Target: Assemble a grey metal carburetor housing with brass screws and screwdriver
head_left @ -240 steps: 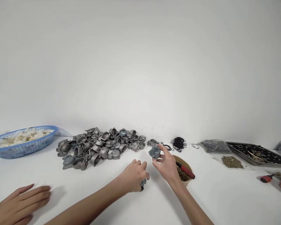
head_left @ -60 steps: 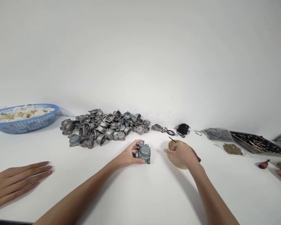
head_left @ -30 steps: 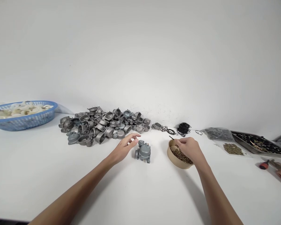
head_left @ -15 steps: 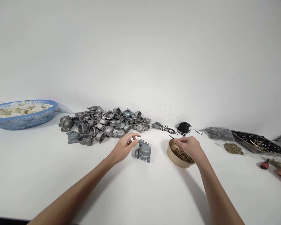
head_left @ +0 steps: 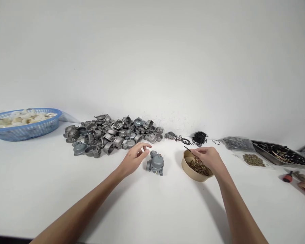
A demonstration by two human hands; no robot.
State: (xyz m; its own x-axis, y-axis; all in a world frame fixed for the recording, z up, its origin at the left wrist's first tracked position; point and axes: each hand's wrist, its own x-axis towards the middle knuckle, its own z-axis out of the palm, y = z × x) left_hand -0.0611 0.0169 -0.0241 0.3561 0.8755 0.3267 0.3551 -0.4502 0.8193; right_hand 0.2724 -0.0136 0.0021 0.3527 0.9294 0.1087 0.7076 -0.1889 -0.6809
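A grey metal carburetor point(head_left: 157, 163) stands on the white table in front of me. My left hand point(head_left: 134, 157) hovers just to its left, thumb and fingers apart, with nothing between them. Over a tan bowl point(head_left: 193, 174) of small brass-coloured parts point(head_left: 198, 167), my right hand point(head_left: 207, 157) pinches a thin black rod point(head_left: 187, 148). The rod's tip points up and left, past the bowl's far rim. Its other end is hidden by my fingers.
Behind my left hand lies a heap of grey carburetor bodies point(head_left: 112, 134). A blue basket point(head_left: 27, 132) of whitish rings is far left. Black rubber rings point(head_left: 199, 137) lie by the wall. Rightward are bagged parts point(head_left: 238, 144), a metal tray point(head_left: 274, 161) and a red-handled tool point(head_left: 287, 177).
My right hand has shifted slightly right over the bowl, still pinching the black rod. My left hand has drawn back a touch from the carburetor, which stays in place.
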